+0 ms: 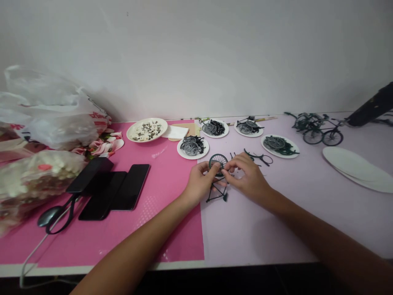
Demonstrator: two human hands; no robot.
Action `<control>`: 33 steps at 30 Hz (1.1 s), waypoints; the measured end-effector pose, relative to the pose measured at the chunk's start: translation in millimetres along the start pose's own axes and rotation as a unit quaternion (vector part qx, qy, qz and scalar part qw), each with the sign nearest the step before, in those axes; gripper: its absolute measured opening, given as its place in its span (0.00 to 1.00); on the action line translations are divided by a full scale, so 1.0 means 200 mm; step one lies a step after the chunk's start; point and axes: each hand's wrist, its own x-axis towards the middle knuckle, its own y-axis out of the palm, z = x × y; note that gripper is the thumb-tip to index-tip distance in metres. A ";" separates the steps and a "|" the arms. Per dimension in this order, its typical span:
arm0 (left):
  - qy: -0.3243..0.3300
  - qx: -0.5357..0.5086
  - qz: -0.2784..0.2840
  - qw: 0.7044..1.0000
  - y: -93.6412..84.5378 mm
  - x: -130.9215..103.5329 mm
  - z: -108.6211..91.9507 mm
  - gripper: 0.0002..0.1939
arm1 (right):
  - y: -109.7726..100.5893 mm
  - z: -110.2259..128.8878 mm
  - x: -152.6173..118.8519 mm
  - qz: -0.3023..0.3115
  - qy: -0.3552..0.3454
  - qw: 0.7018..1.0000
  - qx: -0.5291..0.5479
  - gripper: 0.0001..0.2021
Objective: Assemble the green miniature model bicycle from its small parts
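My left hand [202,180] holds a small dark spoked wheel [218,160] upright between thumb and fingers. Below it hangs a dark miniature bicycle frame [217,194], joined or held close to the wheel. My right hand [245,174] pinches at the wheel's right side near its hub; what is between those fingertips is too small to make out. Just behind my right hand, thin dark bicycle parts [263,159] lie on the pale tabletop.
Plates of dark wheels and parts [179,152] stand behind my hands. Assembled miniature bicycles [323,135] and white plates [359,168] are at the right. Phones [130,186], a black box [90,176], a cable [33,250] and plastic bags [52,110] occupy the left.
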 end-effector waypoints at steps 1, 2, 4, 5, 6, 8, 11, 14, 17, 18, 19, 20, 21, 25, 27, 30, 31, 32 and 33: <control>0.000 -0.001 -0.003 1.000 0.00 0.00 0.00 0.18 | 0.00 0.00 0.00 0.001 -0.003 1.000 0.001 0.07; 0.000 -0.002 -0.005 1.000 0.00 0.00 0.00 0.18 | 0.00 0.00 0.00 0.002 -0.005 1.000 0.002 0.07; 0.003 -0.002 -0.005 1.000 0.00 0.00 0.00 0.18 | 0.00 0.00 0.00 0.004 0.001 1.000 0.004 0.07; 0.004 -0.002 -0.003 1.000 0.00 0.00 0.00 0.18 | 0.00 0.00 0.00 0.005 0.005 1.000 0.006 0.07; 0.006 -0.002 -0.001 1.000 -0.01 0.00 0.00 0.18 | 0.00 0.00 0.00 0.005 0.009 1.000 0.008 0.07; 0.013 0.001 -0.001 1.000 -0.01 0.00 0.00 0.17 | 0.00 0.00 0.00 0.008 0.014 1.000 0.014 0.06; 0.036 0.010 -0.008 0.999 -0.01 -0.01 -0.01 0.16 | -0.01 0.00 0.00 0.004 0.012 1.000 0.021 0.06; 0.056 0.014 -0.006 0.998 -0.01 -0.02 -0.02 0.17 | -0.02 0.00 0.00 -0.004 0.013 1.000 0.027 0.05; 0.056 0.019 -0.005 0.998 -0.01 -0.02 -0.02 0.19 | -0.03 0.00 0.01 0.000 0.011 0.999 0.034 0.05; 0.055 0.023 -0.006 0.998 -0.01 -0.02 -0.02 0.20 | -0.03 0.00 0.01 0.003 0.007 0.999 0.037 0.05; 0.056 0.026 -0.008 0.998 -0.01 -0.02 -0.02 0.20 | -0.03 0.00 0.01 0.005 0.000 0.999 0.040 0.04; 0.059 0.028 -0.009 0.998 -0.01 -0.01 -0.02 0.20 | -0.03 -0.01 0.01 0.007 -0.008 0.999 0.042 0.02; 0.063 0.032 -0.008 0.997 -0.02 -0.01 -0.02 0.20 | -0.03 -0.01 0.01 0.008 -0.015 0.999 0.044 0.01; 0.077 0.055 0.006 0.996 -0.03 -0.01 -0.02 0.18 | -0.03 0.00 0.01 0.005 -0.016 0.999 0.045 0.01; 0.082 0.065 0.010 0.994 -0.03 -0.01 -0.03 0.18 | -0.03 0.00 0.01 0.004 -0.009 0.999 0.044 0.02; 0.083 0.071 0.017 0.994 -0.04 -0.01 -0.03 0.19 | -0.03 0.00 0.01 0.000 -0.008 0.999 0.047 0.02; 0.083 0.071 0.019 0.994 -0.04 -0.01 -0.02 0.19 | -0.03 0.01 0.01 -0.001 -0.009 0.999 0.051 0.03; 0.084 0.070 0.020 0.994 -0.04 0.00 -0.02 0.20 | -0.03 0.01 0.01 -0.005 -0.008 0.998 0.055 0.04; 0.085 0.066 0.021 0.994 -0.04 0.00 -0.02 0.21 | -0.03 0.00 0.01 -0.010 0.000 0.998 0.062 0.05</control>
